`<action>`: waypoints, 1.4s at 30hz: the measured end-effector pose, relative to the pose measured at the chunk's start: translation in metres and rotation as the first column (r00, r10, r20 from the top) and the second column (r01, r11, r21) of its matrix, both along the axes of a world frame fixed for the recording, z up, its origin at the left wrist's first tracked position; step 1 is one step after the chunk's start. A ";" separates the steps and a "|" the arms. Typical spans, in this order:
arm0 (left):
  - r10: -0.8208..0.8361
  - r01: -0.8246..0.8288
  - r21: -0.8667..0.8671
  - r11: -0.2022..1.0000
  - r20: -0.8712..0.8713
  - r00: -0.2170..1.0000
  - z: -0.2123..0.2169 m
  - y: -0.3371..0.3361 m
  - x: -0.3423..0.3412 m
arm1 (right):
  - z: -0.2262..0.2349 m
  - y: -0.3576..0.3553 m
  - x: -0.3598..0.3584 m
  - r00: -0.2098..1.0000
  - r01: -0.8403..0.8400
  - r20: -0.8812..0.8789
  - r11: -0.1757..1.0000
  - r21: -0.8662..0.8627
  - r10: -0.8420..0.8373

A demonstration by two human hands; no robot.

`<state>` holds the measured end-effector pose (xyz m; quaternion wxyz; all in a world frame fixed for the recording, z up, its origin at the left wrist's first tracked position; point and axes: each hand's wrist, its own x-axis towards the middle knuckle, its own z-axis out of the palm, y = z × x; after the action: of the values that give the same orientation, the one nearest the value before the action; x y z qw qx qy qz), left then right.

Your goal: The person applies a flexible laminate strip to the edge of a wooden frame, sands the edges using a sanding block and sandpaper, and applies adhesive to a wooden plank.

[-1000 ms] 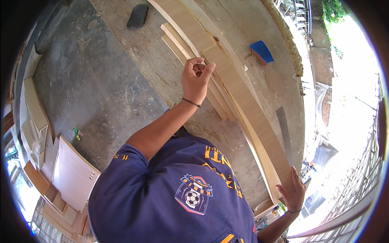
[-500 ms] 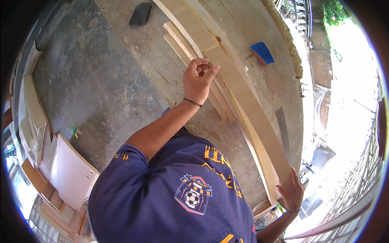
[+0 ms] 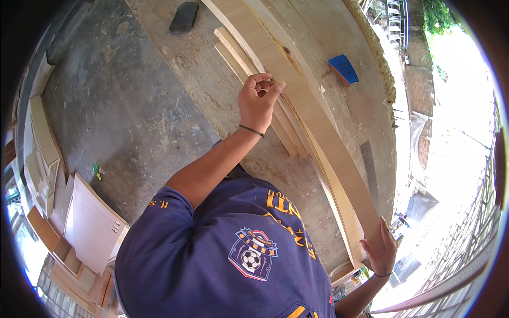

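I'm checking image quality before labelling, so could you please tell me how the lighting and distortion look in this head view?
Head view: the right side is blown out by sunlight past the right hand; fisheye bends the long wooden board into a curve; the left hand and workbench are evenly lit and sharp; corners are black.

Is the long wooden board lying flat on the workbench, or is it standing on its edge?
On edge: the long wooden board shows its broad face sideways, right hand flat against it, left hand at its rim.
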<state>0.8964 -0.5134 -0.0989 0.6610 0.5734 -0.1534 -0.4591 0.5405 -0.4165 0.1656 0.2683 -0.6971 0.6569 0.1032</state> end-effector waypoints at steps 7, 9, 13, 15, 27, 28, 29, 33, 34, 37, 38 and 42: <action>0.021 -0.021 0.003 1.000 -0.015 1.000 0.005 -0.001 -0.002 | -0.003 -0.002 -0.001 1.000 0.009 -0.018 1.000 0.019 -0.009; 0.021 -0.021 -0.008 1.000 -0.015 1.000 0.002 -0.002 -0.001 | -0.004 -0.002 -0.001 0.999 -0.024 -0.023 1.000 0.000 0.024; 0.016 -0.016 -0.011 1.000 -0.012 1.000 -0.002 -0.001 0.000 | -0.005 -0.002 -0.002 0.999 -0.035 -0.024 0.999 -0.003 0.035; 0.011 -0.011 -0.005 1.000 -0.005 1.000 -0.001 -0.001 0.000 | -0.004 -0.002 0.000 0.998 -0.050 -0.030 0.999 -0.008 0.050; -0.003 0.003 0.014 1.000 -0.006 1.000 0.000 -0.001 0.002 | -0.004 -0.002 0.002 1.000 -0.023 -0.001 1.000 -0.007 0.023; -0.004 0.004 0.018 1.000 -0.005 1.000 0.000 -0.001 0.002 | -0.004 -0.002 0.002 1.000 -0.020 -0.003 1.000 -0.006 0.020; -0.005 0.005 0.013 1.000 -0.008 1.000 0.000 -0.001 0.003 | -0.004 -0.002 0.003 1.000 -0.018 -0.004 1.000 -0.005 0.018; 0.003 -0.003 -0.007 1.000 -0.023 1.000 -0.004 -0.002 0.002 | -0.003 0.000 0.002 1.000 -0.014 -0.005 1.000 -0.013 0.014; 0.009 -0.009 -0.014 1.000 -0.028 1.000 -0.005 -0.002 0.001 | -0.003 0.001 0.002 1.000 -0.019 -0.003 1.000 -0.017 0.019; -0.001 0.001 -0.001 1.000 -0.024 1.000 -0.002 -0.002 0.002 | -0.004 0.002 0.001 1.000 -0.011 0.009 1.000 -0.020 0.012; -0.002 0.001 0.012 1.000 0.030 1.000 -0.002 -0.002 0.002 | -0.004 0.002 0.003 1.000 0.006 0.016 1.000 -0.014 -0.005; -0.007 0.000 0.067 0.998 0.101 0.995 -0.010 -0.001 0.009 | -0.005 0.002 0.005 1.000 0.005 0.020 1.000 -0.019 -0.005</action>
<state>0.9052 -0.5148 -0.1084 0.6322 0.6173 -0.1721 -0.4355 0.5451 -0.4143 0.1608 0.2684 -0.6990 0.6568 0.0895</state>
